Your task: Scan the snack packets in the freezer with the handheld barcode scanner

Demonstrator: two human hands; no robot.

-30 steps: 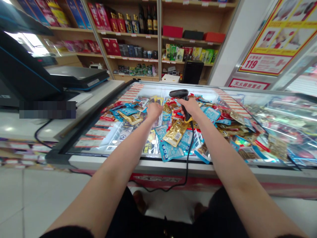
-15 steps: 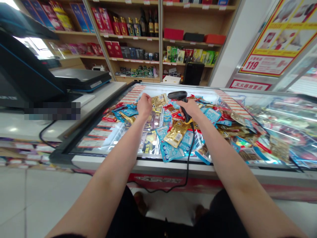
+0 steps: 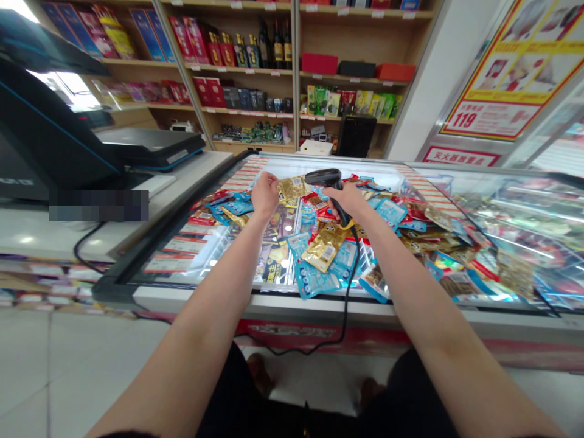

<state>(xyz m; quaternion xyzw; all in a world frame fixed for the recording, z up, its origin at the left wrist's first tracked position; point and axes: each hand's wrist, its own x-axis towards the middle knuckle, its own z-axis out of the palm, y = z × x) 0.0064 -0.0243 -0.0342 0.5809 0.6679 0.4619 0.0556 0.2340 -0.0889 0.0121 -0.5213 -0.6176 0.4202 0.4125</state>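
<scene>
Left hand (image 3: 265, 196) bunched over foil snack packets (image 3: 326, 246); right hand (image 3: 349, 201) gripping a barcode scanner (image 3: 322, 177).

At eleven o'clock, the left fingers (image 3: 261, 184) curl narrowly just beside a gold packet (image 3: 292, 190); whether they hold anything, I cannot tell. Near twelve, the right fingers (image 3: 336, 196) wrap the scanner's handle (image 3: 344, 214), its cord (image 3: 352, 286) trailing toward six. The scanner looks light and stiff, best held by that handle; the packets, heaped in a display chest (image 3: 118, 283), look soft and slippery, easiest pinched by an edge.

Wooden shelves (image 3: 237, 73) rise beyond the fingers (image 3: 267, 184). To their right stand a white pillar (image 3: 424, 91) and a fire-safety poster (image 3: 502, 73); to their left, a white counter (image 3: 191, 173) and, farther off, a bright window (image 3: 59, 82). Pale floor tiles (image 3: 27, 365) lie below, nearer the camera.
</scene>
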